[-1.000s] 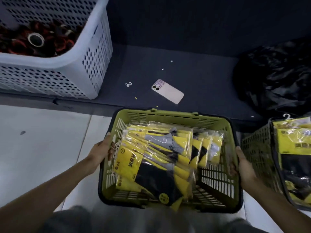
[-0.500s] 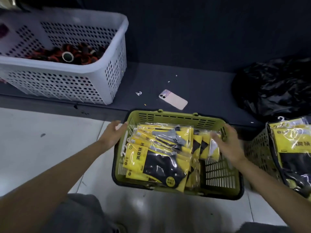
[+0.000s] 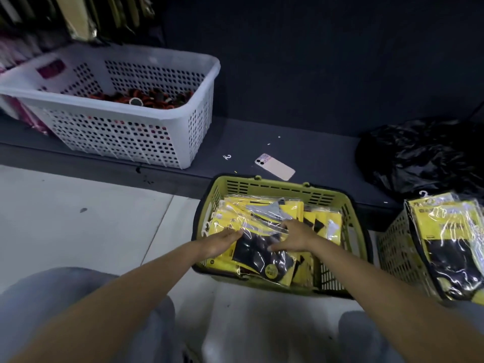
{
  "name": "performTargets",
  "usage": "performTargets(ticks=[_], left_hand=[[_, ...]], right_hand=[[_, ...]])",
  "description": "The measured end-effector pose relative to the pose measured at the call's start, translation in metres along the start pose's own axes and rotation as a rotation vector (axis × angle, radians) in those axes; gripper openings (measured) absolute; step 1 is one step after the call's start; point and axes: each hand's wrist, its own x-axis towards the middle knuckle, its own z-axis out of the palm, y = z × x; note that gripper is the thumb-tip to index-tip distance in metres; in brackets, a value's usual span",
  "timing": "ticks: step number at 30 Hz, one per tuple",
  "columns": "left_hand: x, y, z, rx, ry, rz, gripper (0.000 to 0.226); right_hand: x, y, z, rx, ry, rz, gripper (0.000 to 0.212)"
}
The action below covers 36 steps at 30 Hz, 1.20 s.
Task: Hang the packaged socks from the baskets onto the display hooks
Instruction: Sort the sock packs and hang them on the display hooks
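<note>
A green basket (image 3: 275, 186) stands on the floor in front of me, filled with several yellow-and-black packaged socks (image 3: 262, 216) in clear wrap. My left hand (image 3: 218, 243) lies flat with straight fingers on the left side of the top pack. My right hand (image 3: 293, 237) rests on the same pile, fingers spread over the packs. A second green basket (image 3: 392, 247) at the right holds more packaged socks (image 3: 450, 237) standing upright. Hanging goods on the display (image 3: 86, 17) show at the top left.
A white perforated basket (image 3: 125, 132) with red and black items sits on the dark low shelf at the left. A phone (image 3: 275, 166) and a small white hook (image 3: 227, 157) lie on that shelf. A black plastic bag (image 3: 424, 155) fills the right.
Both hands have left the basket's sides and come onto the sock packs in the middle. The view has tilted up, showing more of the white basket and the display.
</note>
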Motion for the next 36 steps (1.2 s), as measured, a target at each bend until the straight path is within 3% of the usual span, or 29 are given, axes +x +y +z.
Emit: performTargets(ticks=[6,9,11,13,19,24,28,31,33,36], left_hand=[[-0.007,0.006,0.006,-0.184,0.053,-0.042,0.072],[-0.005,0.015,0.007,-0.314,0.083,-0.06,0.075],[-0.004,0.019,0.009,-0.425,0.134,-0.09,0.083],[-0.005,0.02,0.009,-0.508,0.172,-0.12,0.095],[-0.023,0.042,-0.009,-0.888,0.154,-0.034,0.096],[-0.048,0.078,-0.046,-1.081,0.101,0.337,0.07],[-0.067,0.104,-0.082,-1.036,0.155,0.452,0.057],[-0.067,0.118,-0.104,-0.947,0.301,0.437,0.038],[-0.063,0.126,-0.115,-0.908,0.38,0.419,0.027],[-0.056,0.14,-0.127,-0.861,0.463,0.461,0.027]], right_hand=[[-0.007,0.003,-0.011,0.167,-0.049,0.017,0.069],[-0.016,0.005,-0.012,0.234,-0.106,0.053,0.071],[-0.023,0.015,-0.014,0.302,-0.102,0.052,0.037],[-0.031,0.027,-0.018,0.46,-0.082,0.074,0.028],[-0.053,0.018,-0.046,0.96,0.051,0.046,0.063],[-0.056,-0.028,-0.075,1.191,-0.076,-0.143,0.044],[-0.055,-0.058,-0.084,1.162,-0.091,-0.184,0.056],[-0.051,-0.071,-0.093,1.127,-0.064,-0.176,0.068],[-0.048,-0.077,-0.108,1.053,0.047,-0.256,0.07],[-0.042,-0.085,-0.145,0.905,0.385,-0.355,0.066]])
